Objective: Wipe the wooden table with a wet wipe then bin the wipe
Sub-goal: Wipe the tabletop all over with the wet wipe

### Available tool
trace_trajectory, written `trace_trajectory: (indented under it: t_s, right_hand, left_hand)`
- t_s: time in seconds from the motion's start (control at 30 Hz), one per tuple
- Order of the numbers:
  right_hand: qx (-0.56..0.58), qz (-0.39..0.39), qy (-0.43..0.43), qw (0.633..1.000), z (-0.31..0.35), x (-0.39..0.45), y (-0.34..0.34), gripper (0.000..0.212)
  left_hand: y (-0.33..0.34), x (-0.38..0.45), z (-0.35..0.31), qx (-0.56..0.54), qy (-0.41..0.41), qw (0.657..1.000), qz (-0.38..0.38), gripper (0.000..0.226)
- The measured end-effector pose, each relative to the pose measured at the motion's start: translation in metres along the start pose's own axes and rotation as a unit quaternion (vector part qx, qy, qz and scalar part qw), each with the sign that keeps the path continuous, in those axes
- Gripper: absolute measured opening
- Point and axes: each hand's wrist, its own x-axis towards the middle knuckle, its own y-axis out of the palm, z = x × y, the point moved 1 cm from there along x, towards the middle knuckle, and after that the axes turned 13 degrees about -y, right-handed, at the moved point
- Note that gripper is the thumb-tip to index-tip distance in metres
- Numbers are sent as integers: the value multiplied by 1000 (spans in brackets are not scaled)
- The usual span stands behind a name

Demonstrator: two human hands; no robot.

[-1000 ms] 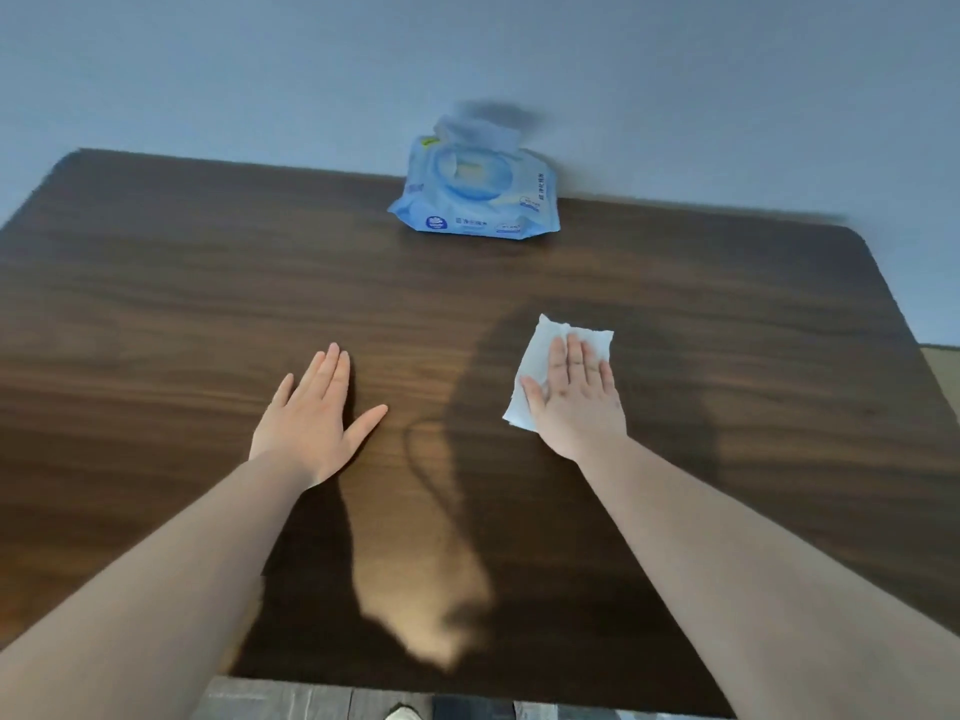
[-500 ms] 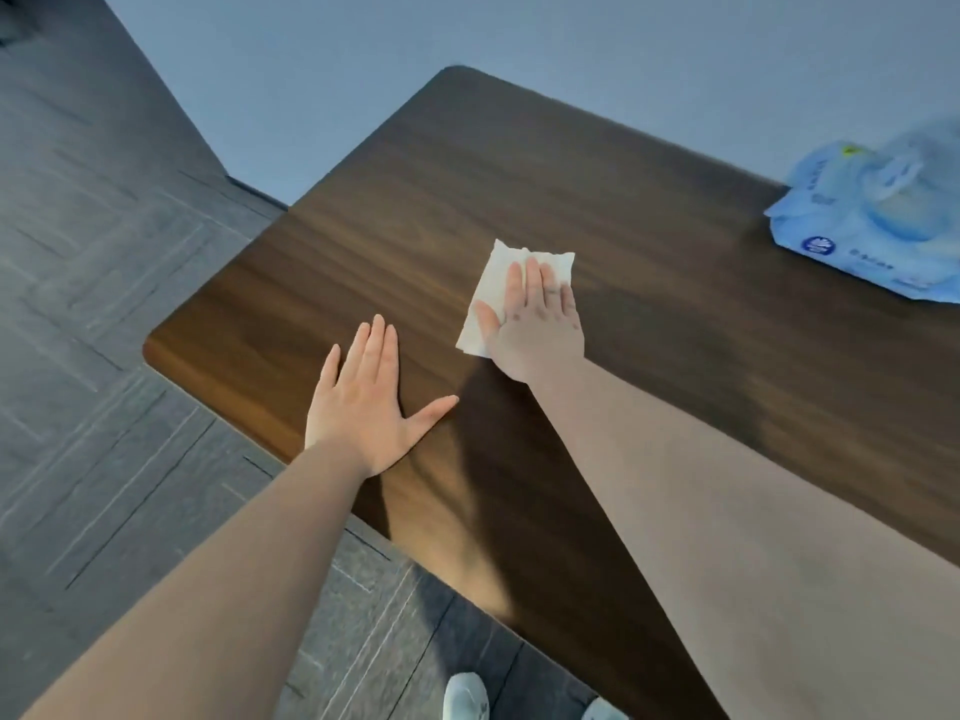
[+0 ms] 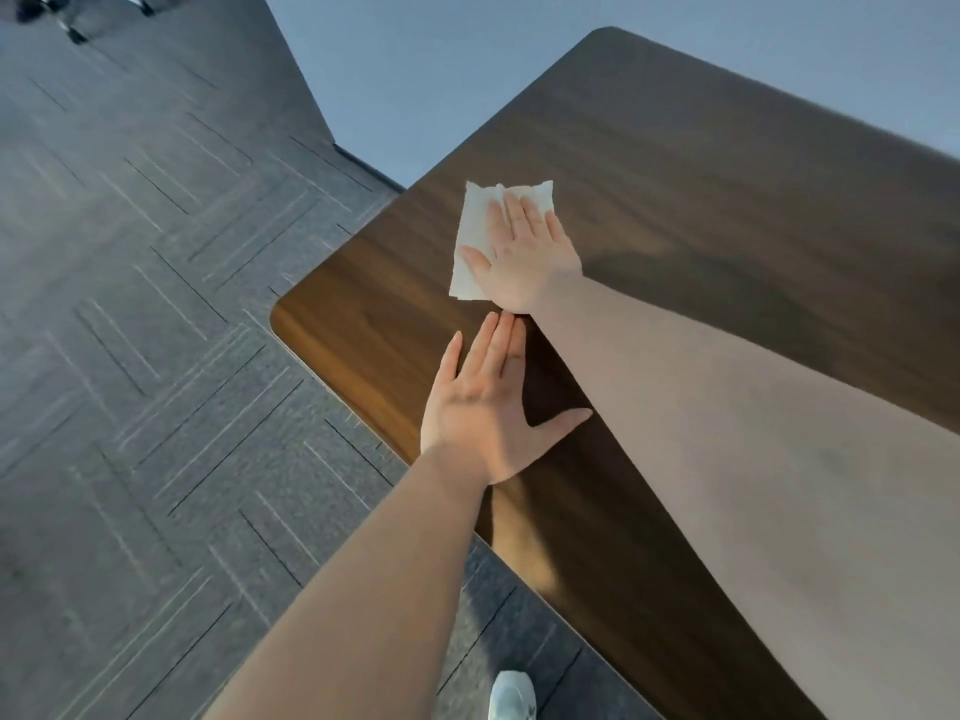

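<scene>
Two flat hands (image 3: 524, 252), one wipe (image 3: 475, 236).

No text, label, brand, number or sign can be read anywhere. The white wipe (image 3: 485, 236) near the centre of the frame is blank, the dark wooden table (image 3: 727, 210) bears only grain, and the white shoe (image 3: 511, 696) at the bottom edge seems unmarked, though it is too blurred to be sure.
</scene>
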Motion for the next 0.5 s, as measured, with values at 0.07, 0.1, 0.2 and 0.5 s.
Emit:
trace_trajectory:
  t_s: [0.07,0.1,0.2,0.5]
  right_hand:
    - [10,-1,5,1000,-8,-14,-1,70]
    - [14,-3,15,1000,-13,-25,0,70]
    - [17,-5,40,999,-30,-67,2,70]
    - [51,-12,221,974,-127,-254,13,72]
  left_hand:
    - [0,2,-1,12,-8,1000,6,106]
    - [0,3,-2,12,-11,1000,18,106]
    - [0,3,-4,27,-16,998,57,106]
    - [-5,-28,-71,138,133,979,65,93]
